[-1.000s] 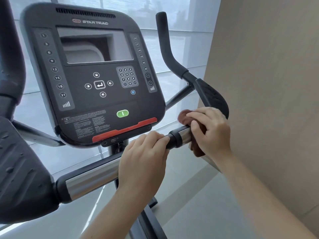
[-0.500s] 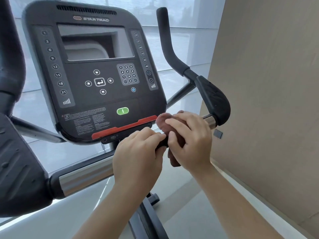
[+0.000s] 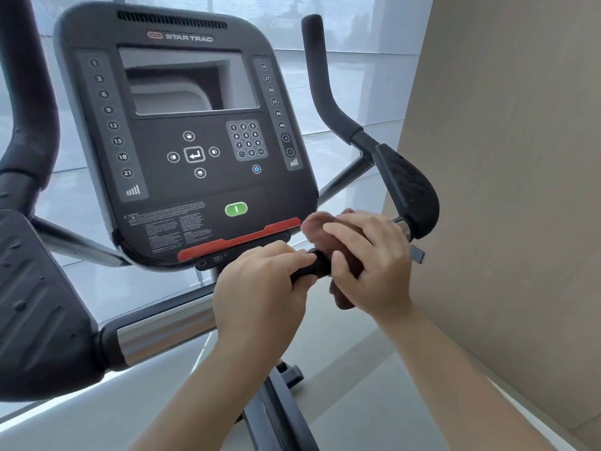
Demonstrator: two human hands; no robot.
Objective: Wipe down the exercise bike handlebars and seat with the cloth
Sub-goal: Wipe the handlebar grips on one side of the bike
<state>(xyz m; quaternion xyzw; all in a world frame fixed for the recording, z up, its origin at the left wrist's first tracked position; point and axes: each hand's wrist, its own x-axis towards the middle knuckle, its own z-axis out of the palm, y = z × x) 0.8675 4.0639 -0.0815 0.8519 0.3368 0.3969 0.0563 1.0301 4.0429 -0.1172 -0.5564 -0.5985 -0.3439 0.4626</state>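
I have my right hand clenched around the cloth, which is wrapped over the handlebar just right of the console and short of the right elbow pad. My left hand grips the same bar bare, just beside the cloth, steadying it. By my reckoning I am midway through the bar: this right stretch is being wiped, while the chrome section at the left end, the upright grips and both pads look yet to be done. The seat is out of view, so I count it as left. The console reads "STAR TRAC" across the top, with numbers 1 to 21 down its left edge and 24 to 40 down its right.
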